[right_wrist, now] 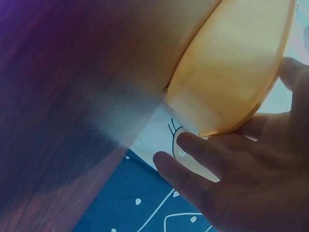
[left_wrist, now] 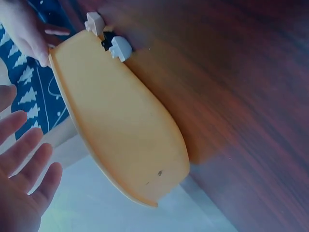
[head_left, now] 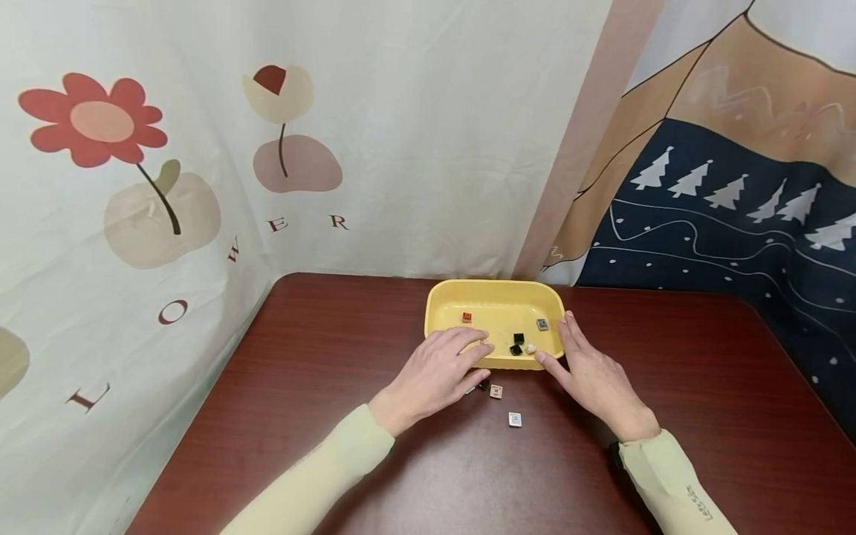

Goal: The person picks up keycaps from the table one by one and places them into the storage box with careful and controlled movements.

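A shallow yellow plastic basin (head_left: 495, 288) stands near the table's back edge. Inside lie small pieces: a red square one (head_left: 467, 317), a grey one (head_left: 542, 325), black ones (head_left: 519, 338) and a rounded white one (head_left: 531, 348). My left hand (head_left: 435, 371) reaches over the front left rim, fingers loosely extended. By its thumb, a black piece (head_left: 484, 385) and a beige square piece (head_left: 496, 391) lie before the basin, with a white square piece (head_left: 514, 420) closer to me. My right hand (head_left: 602, 379) rests at the front right corner, thumb at the front rim, straight fingers along the end wall.
The dark red-brown wooden table (head_left: 301, 349) reaches away on both sides. Behind it hangs a pale curtain (head_left: 401, 134) with printed flowers, and a dark blue printed cloth (head_left: 702, 238) with white trees hangs at the right.
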A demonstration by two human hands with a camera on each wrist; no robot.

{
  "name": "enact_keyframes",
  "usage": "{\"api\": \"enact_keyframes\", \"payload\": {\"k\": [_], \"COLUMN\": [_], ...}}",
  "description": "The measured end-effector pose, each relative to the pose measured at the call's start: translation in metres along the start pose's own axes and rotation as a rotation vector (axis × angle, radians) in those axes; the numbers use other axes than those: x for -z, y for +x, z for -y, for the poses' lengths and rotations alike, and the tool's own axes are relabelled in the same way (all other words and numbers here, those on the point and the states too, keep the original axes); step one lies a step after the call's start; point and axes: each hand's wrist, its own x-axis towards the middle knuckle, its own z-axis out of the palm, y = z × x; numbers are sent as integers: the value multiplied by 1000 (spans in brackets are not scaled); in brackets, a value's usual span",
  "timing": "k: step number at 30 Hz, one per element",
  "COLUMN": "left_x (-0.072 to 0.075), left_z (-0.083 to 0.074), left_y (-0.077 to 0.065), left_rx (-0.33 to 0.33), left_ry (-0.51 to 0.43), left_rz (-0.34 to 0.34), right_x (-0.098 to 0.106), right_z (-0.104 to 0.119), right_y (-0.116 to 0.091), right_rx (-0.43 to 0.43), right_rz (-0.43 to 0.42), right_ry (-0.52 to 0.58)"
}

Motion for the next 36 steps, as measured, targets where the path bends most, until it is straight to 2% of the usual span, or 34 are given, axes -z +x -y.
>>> {"api": "enact_keyframes", "payload": {"k": [6, 10, 21, 30, 36], "left_x": [0, -1, -4, -10, -12], "left_z": [-5, -7, -10, -10, -11], "left_y": [-6, -12, -20, -23, -24], "left_rx": [-62, -78, -24, 19, 43], "left_ry": [32, 49, 122, 139, 152], "left_rz": [17, 53, 225, 355, 416], "right_x": [1, 1, 1, 1, 1], "right_z": [0, 0, 1, 1, 1], "right_y": [1, 1, 0, 0, 0], "right_rx": [-1, -1, 4, 2, 0], "right_rz": [2, 3, 2, 7, 11], "right_ry": [1, 0, -2, -1, -1]}}
